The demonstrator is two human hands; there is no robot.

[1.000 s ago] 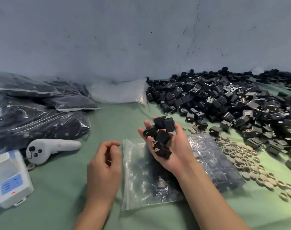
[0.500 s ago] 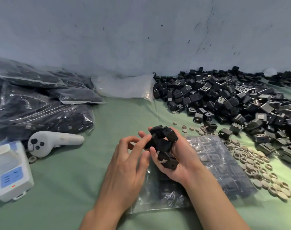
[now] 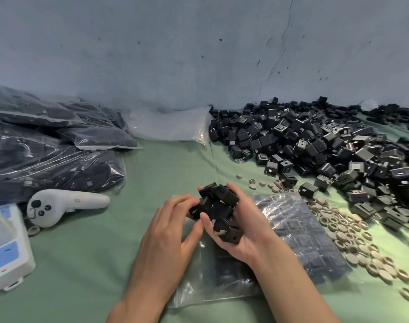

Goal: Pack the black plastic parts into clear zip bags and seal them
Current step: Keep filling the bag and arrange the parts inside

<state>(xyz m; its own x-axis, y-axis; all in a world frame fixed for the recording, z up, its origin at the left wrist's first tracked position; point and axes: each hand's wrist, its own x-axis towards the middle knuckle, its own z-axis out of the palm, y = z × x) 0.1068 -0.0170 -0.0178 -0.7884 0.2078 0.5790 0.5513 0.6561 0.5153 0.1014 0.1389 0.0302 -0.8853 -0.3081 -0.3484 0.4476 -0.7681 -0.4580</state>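
My right hand (image 3: pixel 247 231) is cupped palm-up around a handful of black plastic parts (image 3: pixel 218 208), fingers curled up behind them. My left hand (image 3: pixel 168 227) reaches in from the left and its fingertips grip one black part at the left side of the handful. Both hands hover over a clear zip bag (image 3: pixel 224 273) lying flat on the green cloth, with a few black parts inside. A second clear bag (image 3: pixel 299 231) filled with black parts lies just to the right. A large heap of loose black parts (image 3: pixel 319 145) covers the right back.
Several filled bags (image 3: pixel 47 150) are stacked at the left, with a bundle of empty clear bags (image 3: pixel 168 124) by the wall. A white controller (image 3: pixel 66 203) and a white device (image 3: pixel 7 248) lie at the left. Beige rings (image 3: pixel 352 234) are scattered at the right.
My left hand has risen from the cloth and moved right to the handful in my right hand, and now grips a part there. The view has shifted slightly.
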